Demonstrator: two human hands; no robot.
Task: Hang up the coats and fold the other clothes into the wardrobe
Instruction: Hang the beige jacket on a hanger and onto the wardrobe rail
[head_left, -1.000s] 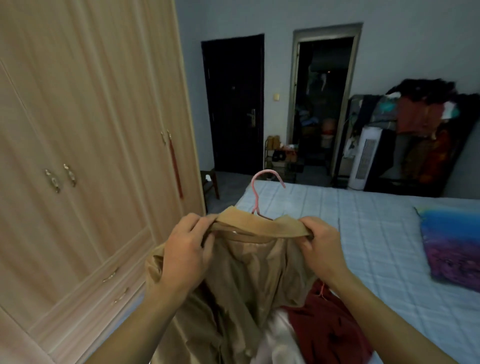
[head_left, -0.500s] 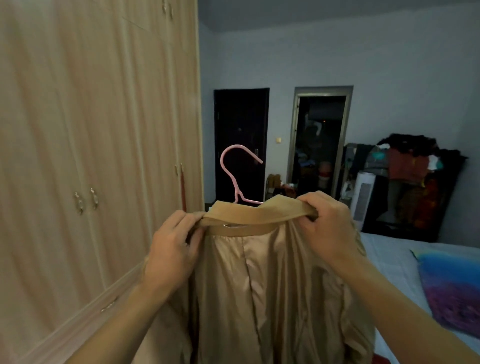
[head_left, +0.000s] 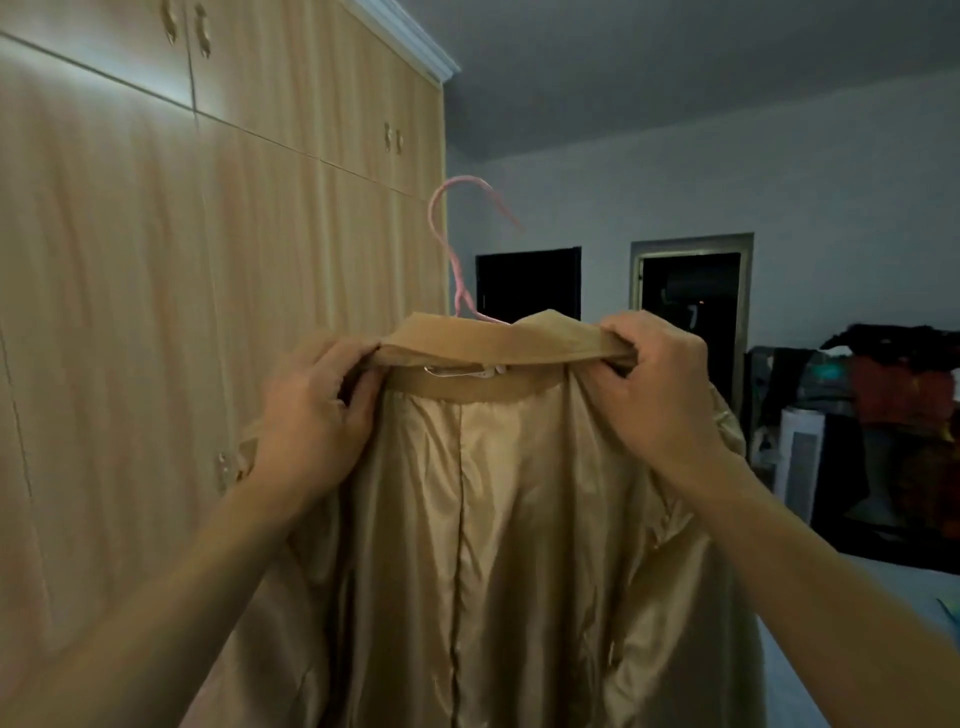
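1. I see the tan coat (head_left: 498, 545) hanging straight down, its long side up and down, collar on top, shiny inside facing me.
2. The pink hanger (head_left: 457, 244) sticks up from the collar, its hook opening to the right.
3. A small white tag sits under the collar; I cannot read it.
4. My left hand (head_left: 311, 415) pinches the collar's left end, and my right hand (head_left: 660, 384) pinches its right end.
5. The wooden wardrobe (head_left: 182, 260) stands just left, doors closed.
6. Piled clothes (head_left: 904, 395) sit far right.
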